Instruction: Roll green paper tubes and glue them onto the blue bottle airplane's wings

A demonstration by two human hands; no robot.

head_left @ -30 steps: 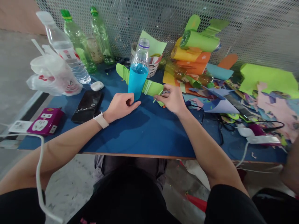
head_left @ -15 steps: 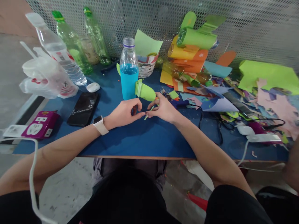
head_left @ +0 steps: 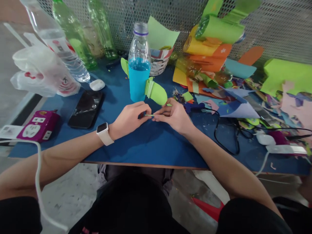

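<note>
A thin pale-green strip, seen nearly edge-on and probably paper, bridges the small gap between my hands. My left hand, with a white-strapped watch on its wrist, pinches one end between thumb and forefinger. At the other end, the thumb and fingertips of my right hand close on the strip. Just behind them stands an uncapped clear bottle wrapped in blue around its lower part. A folded light-green paper wing sticks out from its right side, close above my right fingers. Another green piece shows at its left.
A black phone, a white earbud case and a purple power adapter lie left. Behind are several plastic bottles and a woven basket. Paper scraps, paper-covered bottles and black cables crowd the right.
The strip has turned from slanting in my right fingers to lying level between both hands, and my left fingertips now meet it. The view has shifted slightly closer to the table.
</note>
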